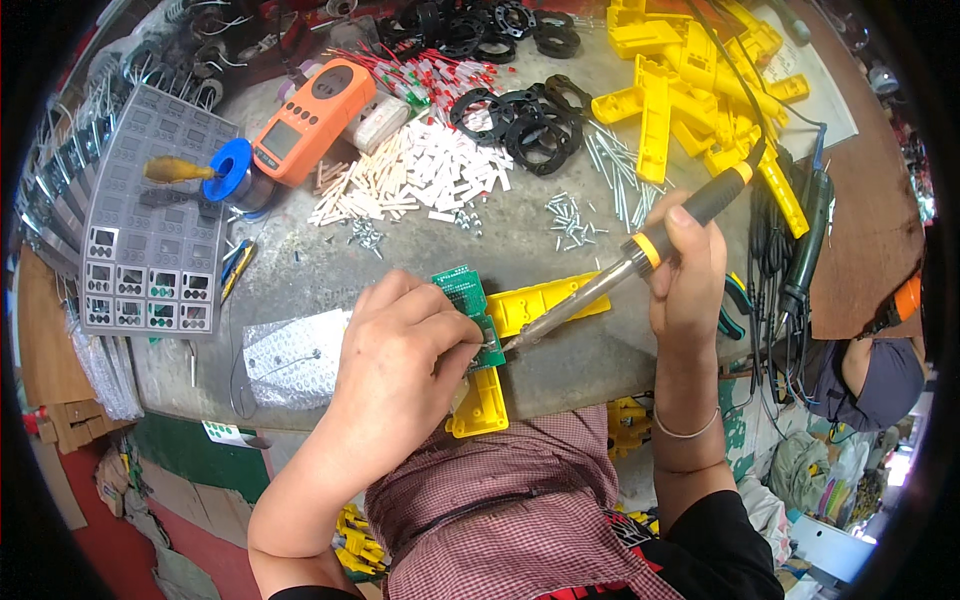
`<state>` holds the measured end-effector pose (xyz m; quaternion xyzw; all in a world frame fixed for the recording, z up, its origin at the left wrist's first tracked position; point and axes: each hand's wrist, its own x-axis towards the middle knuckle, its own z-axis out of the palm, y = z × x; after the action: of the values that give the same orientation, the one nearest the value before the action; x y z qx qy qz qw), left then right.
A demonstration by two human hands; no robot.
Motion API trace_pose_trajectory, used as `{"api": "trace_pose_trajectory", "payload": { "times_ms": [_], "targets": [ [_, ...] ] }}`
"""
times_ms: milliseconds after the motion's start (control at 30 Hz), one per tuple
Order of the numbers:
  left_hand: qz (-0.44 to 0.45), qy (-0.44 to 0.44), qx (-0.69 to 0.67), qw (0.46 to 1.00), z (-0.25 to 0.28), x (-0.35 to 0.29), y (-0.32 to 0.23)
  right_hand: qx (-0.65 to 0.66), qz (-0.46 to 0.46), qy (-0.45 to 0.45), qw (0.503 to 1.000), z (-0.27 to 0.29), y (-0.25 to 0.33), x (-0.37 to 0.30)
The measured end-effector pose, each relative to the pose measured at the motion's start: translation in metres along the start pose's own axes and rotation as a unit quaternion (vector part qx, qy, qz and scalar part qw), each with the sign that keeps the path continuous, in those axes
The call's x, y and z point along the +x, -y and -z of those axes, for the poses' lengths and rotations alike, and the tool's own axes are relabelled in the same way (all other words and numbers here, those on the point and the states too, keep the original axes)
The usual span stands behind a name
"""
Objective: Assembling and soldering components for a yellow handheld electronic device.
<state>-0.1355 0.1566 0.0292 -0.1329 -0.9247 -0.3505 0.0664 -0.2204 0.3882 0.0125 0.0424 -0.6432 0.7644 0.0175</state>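
My left hand (395, 345) is closed at the left edge of a green circuit board (458, 290), its thumb and fingertips pinched against it. Whether a thin wire is also between them is hidden. Beneath the board lies a yellow plastic casing part (482, 405), and another yellow casing piece (550, 300) extends to the right. In my right hand (686, 255) is a soldering iron (700, 205) with a black and yellow handle, held like a pen. Its metal tip points down-left and meets or nearly meets the board's right edge beside my left fingertips.
Bubble wrap (295, 360) lies left of my left hand. Farther back are a blue solder spool (232, 172), an orange multimeter (312, 120), white sleeves (450, 165), screws (572, 220), black rings (540, 135) and yellow casings (655, 110). Another iron (808, 235) hangs at right; a person sits beyond.
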Motion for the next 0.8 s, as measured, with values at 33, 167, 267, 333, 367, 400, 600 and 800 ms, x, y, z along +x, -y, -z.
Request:
{"api": "trace_pose_trajectory", "payload": {
  "times_ms": [33, 167, 267, 333, 367, 400, 600, 800],
  "targets": [
    [0.0, -0.002, 0.0, 1.0, 0.0, 0.0, 0.0, 0.016, -0.002, 0.003, 1.0, 0.001, 0.001, 0.0],
    [-0.003, -0.005, -0.004, 1.0, -0.001, -0.001, 0.0, 0.006, 0.003, -0.011, 1.0, 0.001, 0.0, -0.002],
    [-0.005, -0.006, -0.004, 1.0, 0.0, -0.002, 0.0, -0.004, 0.001, -0.016, 1.0, 0.0, 0.008, -0.007],
    [-0.009, -0.005, 0.003, 1.0, 0.001, -0.001, -0.001, -0.019, 0.008, -0.046, 0.999, -0.003, 0.016, -0.009],
    [-0.009, -0.004, 0.0, 1.0, 0.002, -0.002, -0.001, -0.023, 0.007, -0.048, 0.999, -0.004, 0.02, -0.009],
    [-0.016, -0.004, 0.005, 1.0, 0.004, -0.002, 0.0, -0.026, 0.008, -0.061, 0.998, -0.005, 0.026, -0.009],
    [-0.026, 0.021, 0.012, 0.999, 0.015, -0.009, -0.003, -0.048, 0.053, -0.091, 0.993, -0.012, 0.044, 0.003],
    [-0.064, 0.035, 0.086, 0.994, 0.005, -0.022, 0.001, -0.076, 0.112, -0.118, 0.984, -0.045, 0.054, 0.026]
  ]
}}
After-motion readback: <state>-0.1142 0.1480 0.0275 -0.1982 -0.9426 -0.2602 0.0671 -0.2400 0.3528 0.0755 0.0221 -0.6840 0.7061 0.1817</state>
